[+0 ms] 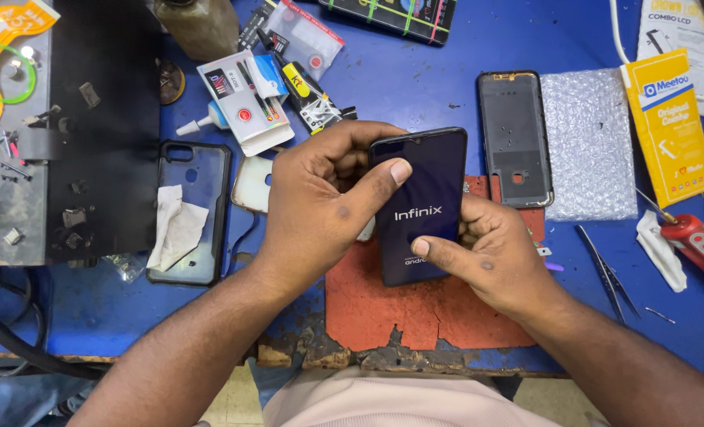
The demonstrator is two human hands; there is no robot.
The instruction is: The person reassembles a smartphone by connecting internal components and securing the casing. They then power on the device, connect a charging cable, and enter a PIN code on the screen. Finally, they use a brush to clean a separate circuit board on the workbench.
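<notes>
While both hands grip it, a dark smartphone (420, 207) is held just above the near edge of the tabletop (415, 79), its screen lit and facing up. The left hand (320, 202) wraps around the phone's left side, thumb lying across the upper part of the glass. The right hand (490, 253) clasps the lower right side, thumb pressed on the screen near its bottom. Under the hands lies a worn red mat (415, 308), cracked along the tabletop's near edge. Just beyond the right hand rests a bare phone back cover (515, 138), inner face up, with a sheet of bubble wrap (589, 142) beside it and a yellow packet (668, 126) further toward the right edge. Tweezers (609, 277) and a red-handled screwdriver (696, 241) lie near the right edge. Toward the left edge sits a black phone case (201, 170) holding a crumpled white tissue (175, 225); past it, a small glue tube (205, 122).
</notes>
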